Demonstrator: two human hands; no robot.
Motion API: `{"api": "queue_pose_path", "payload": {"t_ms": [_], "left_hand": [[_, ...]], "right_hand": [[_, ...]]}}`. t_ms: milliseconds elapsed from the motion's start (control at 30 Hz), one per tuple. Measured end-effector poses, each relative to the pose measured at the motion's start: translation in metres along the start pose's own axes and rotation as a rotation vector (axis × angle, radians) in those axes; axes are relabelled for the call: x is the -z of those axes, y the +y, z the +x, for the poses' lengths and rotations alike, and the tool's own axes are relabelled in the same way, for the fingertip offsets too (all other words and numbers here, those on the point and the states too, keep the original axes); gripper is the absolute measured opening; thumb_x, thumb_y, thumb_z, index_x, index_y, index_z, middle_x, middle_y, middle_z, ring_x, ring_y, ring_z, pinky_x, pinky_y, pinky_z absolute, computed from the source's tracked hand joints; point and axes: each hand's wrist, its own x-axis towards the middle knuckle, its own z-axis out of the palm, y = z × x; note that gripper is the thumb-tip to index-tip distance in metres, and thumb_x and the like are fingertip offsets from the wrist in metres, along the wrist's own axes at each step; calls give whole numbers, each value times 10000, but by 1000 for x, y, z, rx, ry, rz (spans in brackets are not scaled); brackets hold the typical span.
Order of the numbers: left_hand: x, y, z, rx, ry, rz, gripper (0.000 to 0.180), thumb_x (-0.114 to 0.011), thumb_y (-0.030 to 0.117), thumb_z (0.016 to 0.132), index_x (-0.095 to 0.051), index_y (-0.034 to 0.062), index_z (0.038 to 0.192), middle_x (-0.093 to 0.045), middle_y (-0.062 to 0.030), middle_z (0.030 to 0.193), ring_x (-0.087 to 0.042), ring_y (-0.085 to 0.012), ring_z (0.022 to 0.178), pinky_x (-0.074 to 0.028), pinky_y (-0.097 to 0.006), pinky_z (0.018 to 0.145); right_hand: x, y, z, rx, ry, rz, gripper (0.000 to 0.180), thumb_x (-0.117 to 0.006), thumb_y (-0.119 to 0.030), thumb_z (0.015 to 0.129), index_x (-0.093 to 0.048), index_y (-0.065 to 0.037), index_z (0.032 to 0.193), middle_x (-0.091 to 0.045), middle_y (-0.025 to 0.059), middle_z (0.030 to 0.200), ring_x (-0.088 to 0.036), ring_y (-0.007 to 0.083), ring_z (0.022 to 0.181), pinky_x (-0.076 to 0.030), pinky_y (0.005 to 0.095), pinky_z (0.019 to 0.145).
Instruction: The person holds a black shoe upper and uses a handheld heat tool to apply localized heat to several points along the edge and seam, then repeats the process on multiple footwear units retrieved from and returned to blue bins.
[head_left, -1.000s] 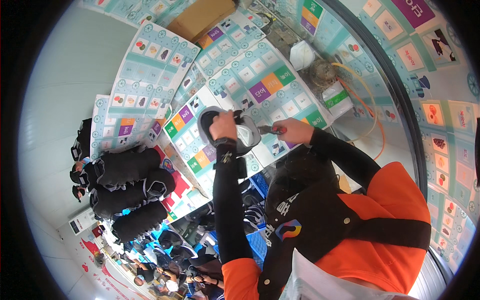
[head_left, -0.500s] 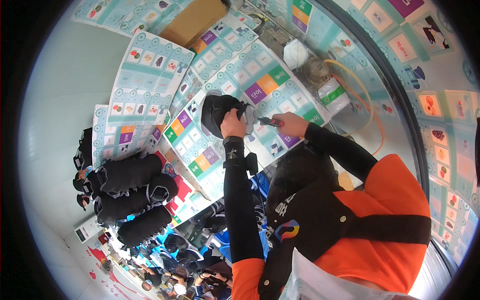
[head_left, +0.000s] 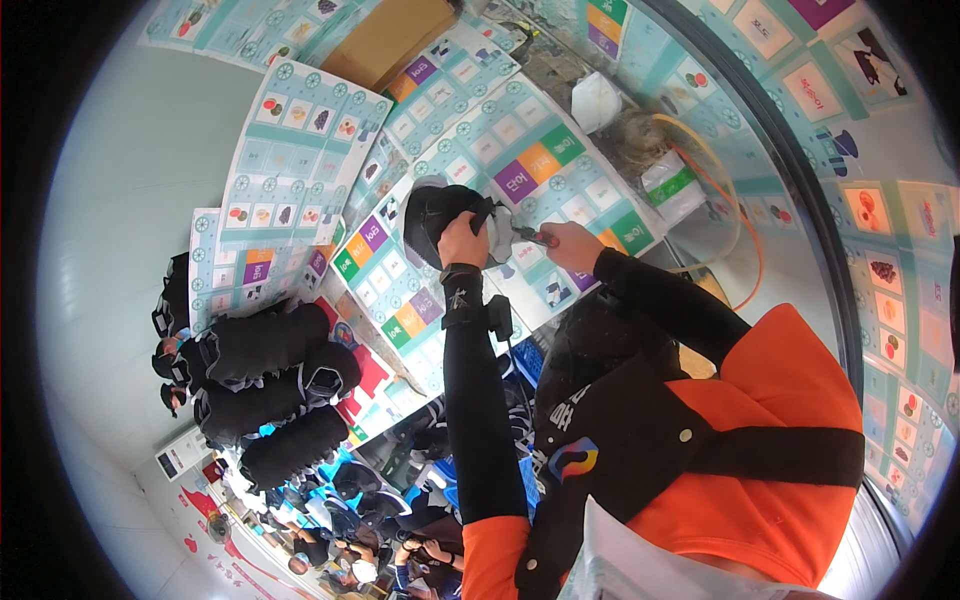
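A black cap with a grey edge lies tilted on the printed sheets covering the table. My left hand is closed on it, fingers over its right side. In my right hand is a pair of small snips with red and black handles. Their metal tip points left and reaches the grey part of the cap, beside my left fingers. Exactly what the tip touches is too small to tell.
Long stacks of nested black caps stand at the left. Behind the work spot are a cardboard box, a white cup-shaped thing and a white packet with a green band. An orange hose curves at right. Other people sit at lower left.
My right hand has moved slightly left, bringing the tip of the snips from just beside the cap to its grey part. My left hand keeps its hold.
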Motion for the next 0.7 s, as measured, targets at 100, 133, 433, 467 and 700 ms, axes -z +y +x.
{"api": "queue_pose_path", "payload": {"t_ms": [100, 133, 433, 467, 700], "left_hand": [[0, -6, -2, -4, -1, 1, 252, -670, 269, 886, -693, 90, 1061, -714, -182, 993, -686, -390, 929, -551, -494, 803], [-1, -6, -3, -10, -8, 17, 249, -667, 267, 887, -687, 95, 1066, -709, -179, 987, -685, -389, 924, -552, -495, 797], [0, -18, -33, -1, 45, -28, 197, -670, 185, 829, -613, 90, 993, -687, -167, 946, -673, -399, 880, -536, -504, 762], [0, -22, -40, 11, 32, -54, 222, -672, 181, 818, -607, 88, 1009, -687, -167, 948, -670, -402, 889, -534, -505, 770], [-3, -42, -80, 193, -37, -140, 299, -714, 105, 773, -585, 71, 1040, -703, -171, 987, -677, -396, 951, -531, -482, 805]], "right_hand": [[-1, -8, -1, -18, -74, -26, 220, -523, -122, 848, -641, -1, 989, -646, 269, 828, -616, 468, 808, -453, 552, 715], [-1, -7, -2, -18, -77, -28, 220, -523, -122, 848, -641, -1, 989, -646, 269, 828, -616, 468, 808, -453, 552, 715], [-12, -4, -2, -26, -37, 75, 235, -586, -128, 789, -650, -1, 977, -659, 259, 881, -626, 452, 868, -488, 486, 763], [-9, -5, 0, -61, -58, 64, 239, -589, -127, 787, -659, -3, 979, -663, 258, 894, -628, 448, 881, -492, 485, 769], [-12, 1, 3, -22, -83, -50, 220, -590, -124, 792, -672, -13, 964, -671, 259, 918, -621, 467, 909, -494, 500, 761]]}}
